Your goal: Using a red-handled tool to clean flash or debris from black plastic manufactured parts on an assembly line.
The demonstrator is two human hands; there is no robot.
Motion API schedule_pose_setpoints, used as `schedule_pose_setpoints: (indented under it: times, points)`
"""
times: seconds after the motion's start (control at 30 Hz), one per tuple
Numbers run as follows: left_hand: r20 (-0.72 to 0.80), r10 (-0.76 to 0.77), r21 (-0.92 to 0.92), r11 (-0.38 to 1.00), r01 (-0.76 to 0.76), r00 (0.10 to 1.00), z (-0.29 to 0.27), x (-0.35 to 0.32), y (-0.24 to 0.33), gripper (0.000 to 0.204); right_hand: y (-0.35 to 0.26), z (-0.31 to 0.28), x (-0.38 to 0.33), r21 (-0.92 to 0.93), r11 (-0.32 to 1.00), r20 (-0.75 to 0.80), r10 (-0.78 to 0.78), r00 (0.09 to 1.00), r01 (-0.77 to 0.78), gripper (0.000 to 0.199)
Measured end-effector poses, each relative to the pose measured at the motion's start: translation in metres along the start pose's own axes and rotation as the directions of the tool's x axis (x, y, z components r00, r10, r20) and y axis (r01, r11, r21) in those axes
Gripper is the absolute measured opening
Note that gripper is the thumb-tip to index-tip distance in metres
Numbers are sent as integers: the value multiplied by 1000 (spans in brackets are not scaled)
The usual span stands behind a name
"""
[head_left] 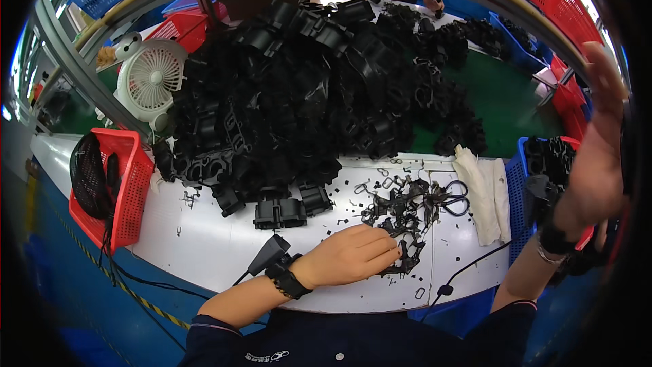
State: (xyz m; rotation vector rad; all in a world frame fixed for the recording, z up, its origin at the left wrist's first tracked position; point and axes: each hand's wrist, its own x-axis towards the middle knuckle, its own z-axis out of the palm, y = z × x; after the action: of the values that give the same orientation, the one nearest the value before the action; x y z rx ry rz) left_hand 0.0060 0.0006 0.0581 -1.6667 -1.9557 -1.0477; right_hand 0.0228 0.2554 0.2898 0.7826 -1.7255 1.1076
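We see our left hand (pixel 353 253) lying flat on the white tabletop (pixel 217 245), palm down, its grip loose and holding nothing; the fingertips rest at the edge of a small heap of thin black plastic trimmings (pixel 401 214). A pair of black-handled scissors (pixel 456 197) lies on the far side of that heap, just beside a crumpled white cloth (pixel 483 194). Our right hand (pixel 601 129) is raised high at the right rim of the view, fingers spread open, holding nothing.

As for containers, a red mesh plastic basket (pixel 129 190) stands at the tabletop's left end with a dark rounded mesh part (pixel 88 177) in it. A blue plastic crate (pixel 516 183) sits at the right end, holding black moulded plastic parts (pixel 550 156). More red and blue baskets stand further off; we cannot tell what is in them.

A large pile of black moulded plastic housings (pixel 305 88) fills the back of the tabletop and spills toward us, and one double-ring black housing (pixel 280 213) sits apart at its front. A small white desk fan (pixel 149 78) stands left of the pile. A black handheld tool with a cable (pixel 268 255) lies near our left wrist.

Open white surface lies between the red basket and our left hand, and a narrow strip runs along the near edge.
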Motion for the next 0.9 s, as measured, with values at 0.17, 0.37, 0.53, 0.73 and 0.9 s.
schedule_pose_setpoints:
  times: [0.17,0.37,0.53,0.73,0.9]
  points:
    - [178,-66,7,998,66,982,30,-27,-25,23,110,75,-92,-453,868,213,325,921,-202,35]
    - [72,-322,-274,904,329,944,40,-36,-35,18,134,146,-143,-398,912,382,260,887,-96,41]
    - [137,-565,-506,666,548,814,37,-37,-34,21,143,174,-159,-405,911,325,226,918,-81,39]
    - [224,-770,-695,304,651,598,41,-40,-35,20,129,156,-158,-392,879,342,413,844,-271,43]
    - [186,-766,-682,351,642,616,38,-37,-35,19,142,159,-125,-489,845,66,283,957,-217,33]
